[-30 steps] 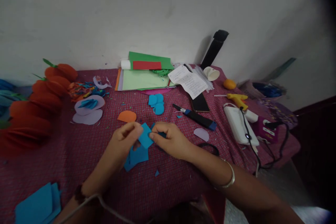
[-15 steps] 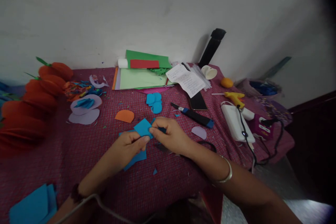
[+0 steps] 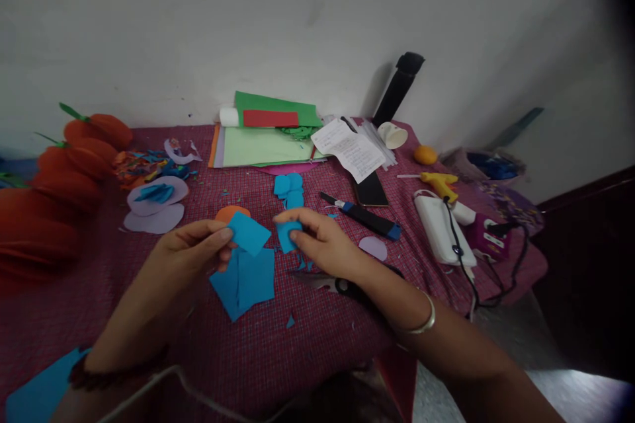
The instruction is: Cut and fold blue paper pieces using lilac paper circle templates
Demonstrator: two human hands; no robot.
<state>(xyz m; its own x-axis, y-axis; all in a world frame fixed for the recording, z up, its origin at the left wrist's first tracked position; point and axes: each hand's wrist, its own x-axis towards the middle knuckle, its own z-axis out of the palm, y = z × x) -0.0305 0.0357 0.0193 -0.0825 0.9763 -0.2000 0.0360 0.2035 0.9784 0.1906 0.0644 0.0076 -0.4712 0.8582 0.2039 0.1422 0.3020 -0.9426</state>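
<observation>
A flat piece of blue paper (image 3: 251,235) is pinched between the thumb and fingers of my left hand (image 3: 191,251). My right hand (image 3: 325,241) grips another, smaller blue paper piece (image 3: 286,236), partly covered by the fingers. Below the hands lie larger blue paper sheets (image 3: 258,277) on the checked cloth. Open scissors (image 3: 322,281) rest under my right forearm, their handles partly hidden. Cut blue pieces with rounded edges (image 3: 290,189) lie behind my right hand. An orange paper piece (image 3: 232,213) peeks out behind the left-hand paper.
Orange paper pumpkins (image 3: 74,172) stand at the left, beside lilac paper shapes (image 3: 155,217). Coloured sheets (image 3: 262,149) and a written note (image 3: 350,145) lie at the back. A utility knife (image 3: 367,218), yellow glue gun (image 3: 439,183) and white power strip (image 3: 443,228) are at right.
My hands have moved apart; the left went left with one blue paper, the right keeps another. The blue sheets below and the scissors are now more exposed.
</observation>
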